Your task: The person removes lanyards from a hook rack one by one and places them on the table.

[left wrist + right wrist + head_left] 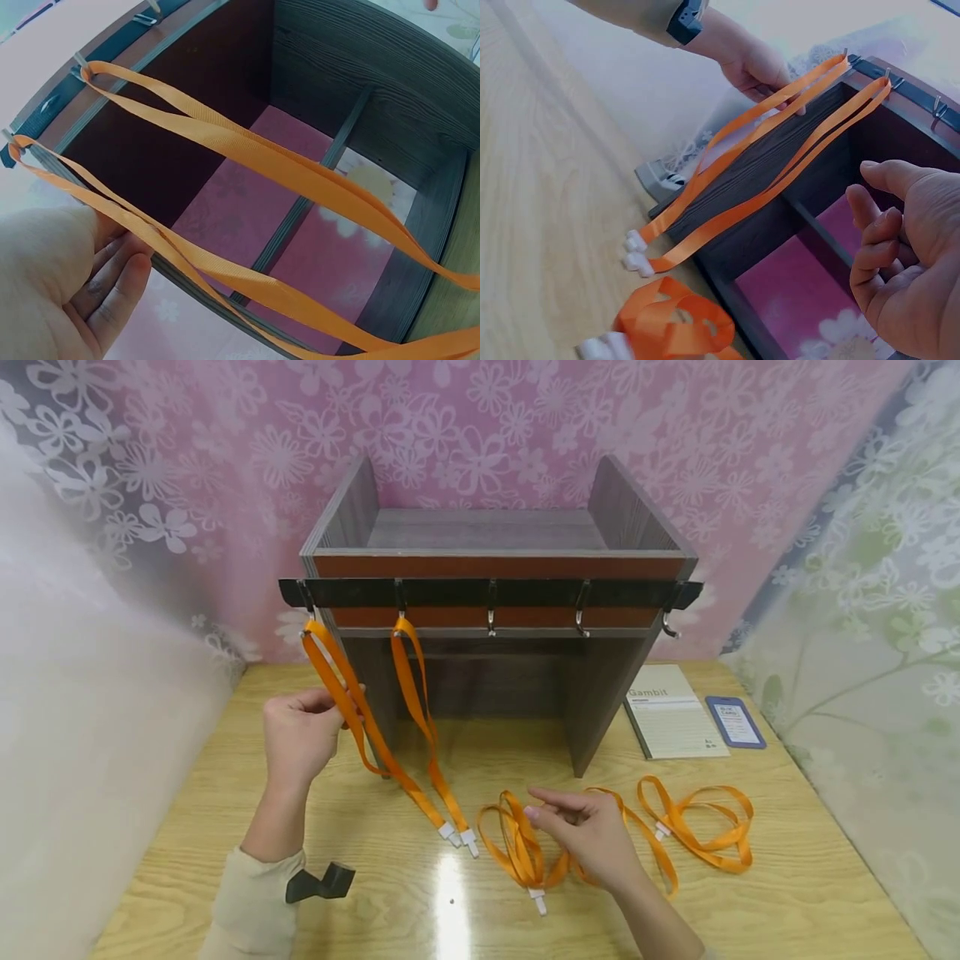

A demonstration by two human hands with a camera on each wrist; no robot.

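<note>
Two orange lanyards hang from the left hooks of a black hook rail (453, 593). My left hand (302, 731) is at the leftmost lanyard (352, 702), its loosely bent fingers reaching behind the strap, which hides some fingertips. Beside it hangs the second lanyard (411, 685); the white clips (450, 833) of both lie low, close together. Over the table, my right hand (588, 835) holds nothing, fingers loosely bent, thumb apart from them. It overlaps the orange straps there, between a bunched lanyard (517, 843) and a looped lanyard (705, 835).
A grey wooden shelf (611, 693) stands at the back and carries the rail; three hooks to the right, such as the middle hook (491, 622), hold nothing. A notepad (675, 714) and a blue card holder (736, 722) lie at the right. A floral curtain (480, 427) hangs behind.
</note>
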